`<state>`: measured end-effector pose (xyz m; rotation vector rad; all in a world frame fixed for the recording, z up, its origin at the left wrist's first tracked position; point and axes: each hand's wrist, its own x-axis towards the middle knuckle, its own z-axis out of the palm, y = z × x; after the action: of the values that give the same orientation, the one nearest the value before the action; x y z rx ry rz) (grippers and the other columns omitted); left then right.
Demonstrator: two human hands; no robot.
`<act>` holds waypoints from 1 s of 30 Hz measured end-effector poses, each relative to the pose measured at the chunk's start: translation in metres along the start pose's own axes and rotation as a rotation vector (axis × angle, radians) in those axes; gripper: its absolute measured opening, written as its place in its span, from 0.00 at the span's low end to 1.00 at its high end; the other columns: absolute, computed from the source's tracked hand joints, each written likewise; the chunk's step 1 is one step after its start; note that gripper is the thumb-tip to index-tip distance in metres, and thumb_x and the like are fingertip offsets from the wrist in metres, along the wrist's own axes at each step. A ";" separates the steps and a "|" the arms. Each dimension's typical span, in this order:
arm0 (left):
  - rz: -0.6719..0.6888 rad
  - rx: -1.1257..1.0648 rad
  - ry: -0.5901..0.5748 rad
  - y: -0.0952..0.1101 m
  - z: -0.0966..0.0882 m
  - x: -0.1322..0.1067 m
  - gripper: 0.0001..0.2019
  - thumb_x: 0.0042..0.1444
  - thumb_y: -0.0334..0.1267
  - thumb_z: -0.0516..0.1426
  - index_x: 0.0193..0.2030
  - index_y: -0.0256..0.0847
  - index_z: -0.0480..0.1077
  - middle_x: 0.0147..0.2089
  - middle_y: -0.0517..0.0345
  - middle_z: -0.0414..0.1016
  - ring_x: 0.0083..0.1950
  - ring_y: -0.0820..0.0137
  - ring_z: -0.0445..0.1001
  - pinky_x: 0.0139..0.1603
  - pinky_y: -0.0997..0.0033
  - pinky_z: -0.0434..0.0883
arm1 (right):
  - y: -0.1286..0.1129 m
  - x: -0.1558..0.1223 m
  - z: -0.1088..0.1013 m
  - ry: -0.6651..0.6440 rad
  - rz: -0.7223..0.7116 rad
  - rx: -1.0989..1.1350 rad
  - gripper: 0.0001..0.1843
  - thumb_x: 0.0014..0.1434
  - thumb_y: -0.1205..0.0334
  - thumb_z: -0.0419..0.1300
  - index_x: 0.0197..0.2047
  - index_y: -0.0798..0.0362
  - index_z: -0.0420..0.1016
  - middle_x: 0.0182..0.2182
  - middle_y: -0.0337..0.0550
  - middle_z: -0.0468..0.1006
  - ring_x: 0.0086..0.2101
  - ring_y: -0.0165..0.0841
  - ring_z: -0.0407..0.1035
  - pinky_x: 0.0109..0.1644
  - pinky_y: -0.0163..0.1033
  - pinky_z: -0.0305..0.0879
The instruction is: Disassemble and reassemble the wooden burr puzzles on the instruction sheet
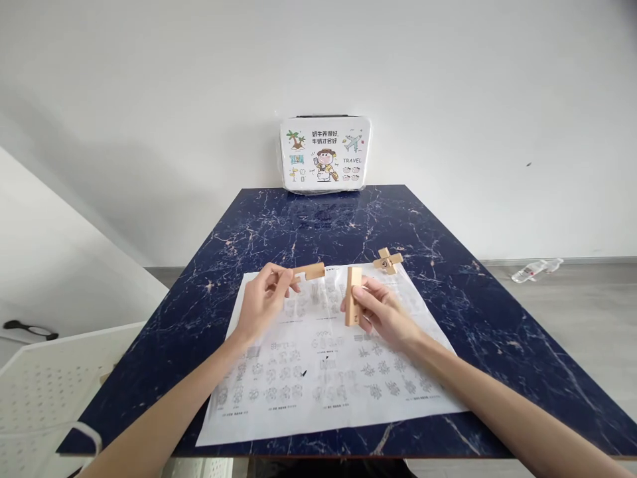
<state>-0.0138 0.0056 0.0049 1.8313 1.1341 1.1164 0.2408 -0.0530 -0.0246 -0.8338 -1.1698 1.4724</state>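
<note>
My left hand [269, 297] pinches one end of a notched wooden puzzle piece [312, 270], which points to the right above the paper. Between the thumb and fingers of my right hand [381, 305] is an upright wooden puzzle piece [353, 295] with a small mark near its lower end. The two pieces are apart. Just beyond my right hand, a cross-shaped wooden assembly [387, 261] marked with a letter lies by the top right corner of the instruction sheet [328, 372]. Printed line diagrams cover this white sheet under both hands.
A white case [326, 154] with cartoon prints stands at the far end of the blue marbled table [279, 226], against the wall. A white perforated basket [54, 378] is at the left. On the floor at right lies a clear plastic bottle [536, 269].
</note>
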 end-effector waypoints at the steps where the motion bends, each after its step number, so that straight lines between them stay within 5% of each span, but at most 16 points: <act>1: 0.053 0.132 0.004 -0.002 0.002 -0.001 0.14 0.72 0.50 0.57 0.39 0.43 0.71 0.34 0.57 0.79 0.32 0.68 0.71 0.33 0.68 0.67 | 0.001 0.001 0.002 0.027 -0.003 -0.056 0.19 0.65 0.42 0.67 0.38 0.49 0.74 0.29 0.37 0.78 0.19 0.24 0.60 0.24 0.35 0.58; 6: 0.370 0.534 0.003 -0.016 0.007 -0.002 0.11 0.72 0.43 0.57 0.37 0.42 0.72 0.46 0.52 0.78 0.50 0.59 0.74 0.55 0.53 0.71 | 0.001 0.003 0.008 0.104 0.032 -0.274 0.22 0.62 0.39 0.69 0.38 0.50 0.74 0.26 0.35 0.69 0.24 0.28 0.60 0.26 0.37 0.54; 11: 0.400 0.614 -0.045 -0.018 0.009 -0.005 0.16 0.68 0.44 0.61 0.28 0.41 0.71 0.52 0.50 0.77 0.56 0.56 0.72 0.59 0.49 0.72 | 0.002 0.002 0.010 0.144 0.051 -0.418 0.22 0.65 0.38 0.64 0.39 0.50 0.71 0.28 0.37 0.70 0.24 0.29 0.62 0.26 0.38 0.56; 16: 0.401 0.622 -0.120 -0.013 0.011 -0.007 0.19 0.62 0.38 0.63 0.21 0.40 0.66 0.54 0.50 0.76 0.56 0.55 0.72 0.57 0.49 0.73 | 0.012 0.004 0.008 0.210 0.015 -0.592 0.22 0.67 0.45 0.61 0.57 0.49 0.67 0.29 0.37 0.76 0.25 0.33 0.67 0.29 0.40 0.61; 22: 0.368 0.629 -0.126 -0.014 0.011 -0.008 0.13 0.60 0.37 0.63 0.27 0.41 0.65 0.50 0.49 0.74 0.54 0.55 0.72 0.55 0.48 0.74 | 0.012 0.004 0.008 0.234 -0.039 -0.817 0.21 0.69 0.48 0.57 0.60 0.49 0.67 0.27 0.36 0.77 0.24 0.35 0.66 0.31 0.42 0.62; 30: 0.430 0.511 -0.177 -0.012 0.014 -0.009 0.07 0.70 0.40 0.58 0.40 0.43 0.68 0.54 0.49 0.73 0.59 0.57 0.72 0.61 0.49 0.71 | 0.014 0.003 0.008 0.104 -0.078 -0.830 0.25 0.72 0.50 0.55 0.67 0.49 0.71 0.47 0.49 0.85 0.27 0.35 0.72 0.33 0.45 0.68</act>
<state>-0.0069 -0.0005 -0.0134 2.6099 1.0071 0.9124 0.2282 -0.0519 -0.0355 -1.3734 -1.7336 0.8342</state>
